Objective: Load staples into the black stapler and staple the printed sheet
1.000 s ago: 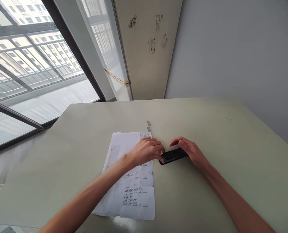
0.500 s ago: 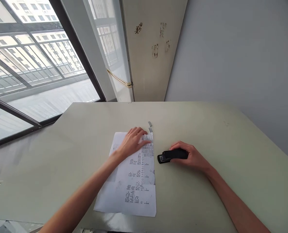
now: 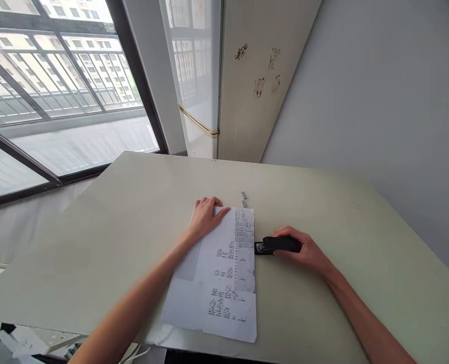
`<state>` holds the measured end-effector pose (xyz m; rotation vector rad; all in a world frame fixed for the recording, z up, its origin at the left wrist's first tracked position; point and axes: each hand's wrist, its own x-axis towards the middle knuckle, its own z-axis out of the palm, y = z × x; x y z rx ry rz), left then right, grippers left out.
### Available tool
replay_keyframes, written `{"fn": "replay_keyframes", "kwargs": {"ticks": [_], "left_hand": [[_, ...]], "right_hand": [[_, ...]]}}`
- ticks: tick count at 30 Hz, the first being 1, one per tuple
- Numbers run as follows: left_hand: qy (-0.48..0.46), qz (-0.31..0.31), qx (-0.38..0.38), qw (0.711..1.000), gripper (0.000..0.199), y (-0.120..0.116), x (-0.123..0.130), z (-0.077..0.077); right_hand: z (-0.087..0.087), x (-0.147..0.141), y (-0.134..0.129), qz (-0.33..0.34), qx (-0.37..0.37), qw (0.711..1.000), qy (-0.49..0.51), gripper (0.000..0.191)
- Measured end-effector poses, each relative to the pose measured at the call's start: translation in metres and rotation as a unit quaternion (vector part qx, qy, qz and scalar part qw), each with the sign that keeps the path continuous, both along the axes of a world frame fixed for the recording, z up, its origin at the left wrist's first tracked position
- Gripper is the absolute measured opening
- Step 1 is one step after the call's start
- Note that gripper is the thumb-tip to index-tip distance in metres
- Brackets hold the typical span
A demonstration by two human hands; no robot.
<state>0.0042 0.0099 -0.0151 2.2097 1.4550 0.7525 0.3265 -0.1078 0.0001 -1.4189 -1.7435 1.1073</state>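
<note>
Printed paper sheets [image 3: 224, 283] lie on the table, with a column of small print along their right side. My left hand [image 3: 208, 215] is at their top left edge, its thumb over the paper and its fingers around the far edge, partly hidden. My right hand [image 3: 303, 250] is closed round a black stapler [image 3: 281, 244], which points left. The stapler's front end meets the sheets' right edge; whether its base goes under them I cannot tell. Two small strips of staples [image 3: 244, 199] lie just beyond the top right corner of the paper.
The pale table [image 3: 345, 293] reaches to a grey wall [image 3: 379, 101] on the right. Behind it stands a refrigerator [image 3: 262, 116] with brown marks on its side. Glass windows [image 3: 68, 91] are at the left. Papers and clutter [image 3: 31, 344] sit below the table's front left edge.
The sheets sit farther right relative to my left hand, which has gone from lying across their printed corner to their top left edge. The stapler's front now meets the paper. The view has tilted.
</note>
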Motion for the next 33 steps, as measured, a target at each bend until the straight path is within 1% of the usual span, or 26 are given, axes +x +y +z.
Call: {"fn": "replay_keyframes", "kwargs": {"ticks": [5, 8, 10, 12, 13, 14, 17, 18, 20, 23, 25, 28, 33], "left_hand": [[-0.009, -0.003, 0.005, 1.000, 0.030, -0.007, 0.018, -0.005], [-0.017, 0.004, 0.014, 1.000, 0.027, -0.011, 0.027, -0.007], [-0.028, 0.014, 0.028, 0.999, 0.024, -0.016, 0.028, -0.003], [-0.046, 0.004, 0.055, 0.997, 0.021, -0.024, 0.024, 0.004], [-0.055, -0.018, 0.067, 0.996, 0.020, -0.030, 0.020, 0.009], [-0.061, -0.055, 0.076, 0.994, 0.019, -0.038, 0.015, 0.013], [-0.042, -0.214, 0.053, 0.974, 0.020, -0.065, -0.001, 0.025], [-0.025, -0.259, 0.040, 0.965, 0.022, -0.074, -0.005, 0.026], [0.008, -0.315, 0.030, 0.948, 0.031, -0.089, -0.008, 0.025], [0.031, -0.341, 0.047, 0.938, 0.045, -0.100, -0.003, 0.016], [0.028, -0.341, 0.066, 0.937, 0.048, -0.101, 0.004, 0.008], [0.029, -0.340, 0.082, 0.936, 0.049, -0.100, 0.013, 0.000], [0.045, -0.343, 0.082, 0.935, 0.050, -0.104, 0.017, -0.004]], "right_hand": [[0.000, -0.004, -0.001, -0.006, -0.006, 1.000, -0.020, 0.035], [0.001, 0.000, 0.000, 0.006, -0.006, 1.000, -0.029, 0.038], [0.005, 0.003, -0.001, 0.004, -0.007, 0.999, -0.031, 0.039], [0.010, 0.004, -0.002, -0.019, -0.002, 0.999, -0.035, 0.042], [0.012, 0.003, -0.003, -0.037, 0.000, 0.998, -0.042, 0.043], [0.015, 0.002, -0.004, -0.055, 0.000, 0.997, -0.052, 0.044], [0.023, -0.010, -0.004, -0.097, 0.001, 0.991, -0.096, 0.046], [0.024, -0.015, -0.004, -0.104, 0.005, 0.989, -0.108, 0.046], [0.026, -0.026, 0.000, -0.108, 0.018, 0.986, -0.126, 0.047], [0.027, -0.043, 0.008, -0.093, 0.035, 0.984, -0.145, 0.050], [0.027, -0.053, 0.013, -0.078, 0.041, 0.983, -0.163, 0.052], [0.030, -0.063, 0.016, -0.068, 0.029, 0.975, -0.210, 0.056], [0.033, -0.069, 0.014, -0.076, 0.019, 0.960, -0.268, 0.059]]}}
